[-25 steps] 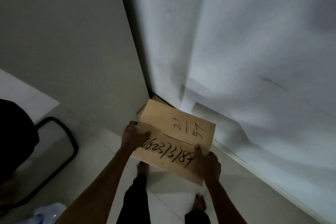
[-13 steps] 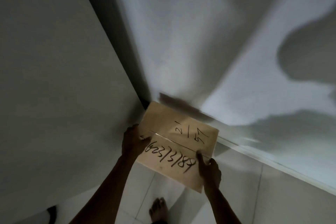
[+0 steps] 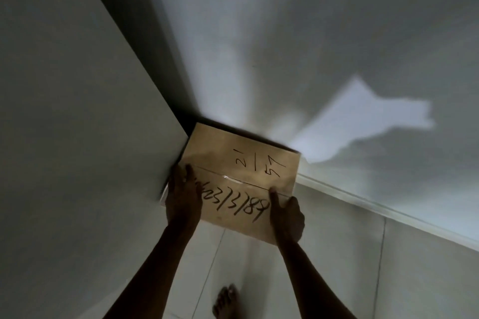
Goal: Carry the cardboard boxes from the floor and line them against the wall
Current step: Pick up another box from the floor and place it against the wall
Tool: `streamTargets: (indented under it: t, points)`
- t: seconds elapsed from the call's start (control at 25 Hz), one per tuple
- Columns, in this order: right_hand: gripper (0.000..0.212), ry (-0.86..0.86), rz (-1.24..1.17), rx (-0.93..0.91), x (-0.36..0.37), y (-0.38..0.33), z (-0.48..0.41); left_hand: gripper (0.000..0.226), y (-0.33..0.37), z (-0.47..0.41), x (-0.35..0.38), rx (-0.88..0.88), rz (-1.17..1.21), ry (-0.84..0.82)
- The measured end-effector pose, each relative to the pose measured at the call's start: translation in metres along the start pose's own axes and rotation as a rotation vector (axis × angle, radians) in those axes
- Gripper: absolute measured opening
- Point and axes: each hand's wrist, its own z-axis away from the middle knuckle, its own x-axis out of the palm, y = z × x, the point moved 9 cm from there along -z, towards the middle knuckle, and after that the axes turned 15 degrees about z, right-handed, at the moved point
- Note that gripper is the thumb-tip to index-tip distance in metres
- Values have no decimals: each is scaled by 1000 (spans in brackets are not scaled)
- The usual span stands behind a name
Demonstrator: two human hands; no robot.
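A brown cardboard box (image 3: 241,163) with black handwritten numbers and a taped seam on top sits deep in the room's corner, its far edge at the right-hand wall (image 3: 337,46). My left hand (image 3: 182,199) grips its near-left edge, next to the left wall panel (image 3: 77,137). My right hand (image 3: 286,215) holds the near-right corner, thumb on top. Whether the box rests on the floor or on something under it is hidden.
Pale floor tiles (image 3: 337,254) run along a white skirting board (image 3: 388,212) at the foot of the right wall. My bare foot (image 3: 225,303) stands on the tiles behind the box. The room is dim, with shadows across the wall.
The box has moved forward and down into the corner, closer to both walls. A second box edge seen beneath it a second ago is now hidden. Both hands keep their hold.
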Motion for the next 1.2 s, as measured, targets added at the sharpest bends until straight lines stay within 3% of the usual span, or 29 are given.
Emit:
streamTargets:
  t: [0.24, 0.32, 0.52, 0.72, 0.84, 1.0, 1.2]
  points:
    - [66, -163, 21, -49, 2, -10, 3, 79, 10, 7, 18, -59, -27, -216]
    - [74, -179, 93, -71, -31, 1, 18, 78, 33, 22, 2, -58, -31, -291]
    - [75, -24, 221, -49, -211, 64, 113, 72, 200, 133, -78, 207, 13, -406]
    - [73, 101, 262, -12, -374, 163, 194, 75, 385, 269, -104, 521, -82, -573]
    - [81, 211, 236, 59, -461, 235, 229, 87, 487, 354, -79, 745, -191, -669]
    - [103, 310, 148, 145, -558, 331, 250, 110, 579, 440, -20, 908, -334, -744]
    - [83, 411, 117, 271, -675, 489, 248, 83, 690, 573, 76, 1035, -383, -843]
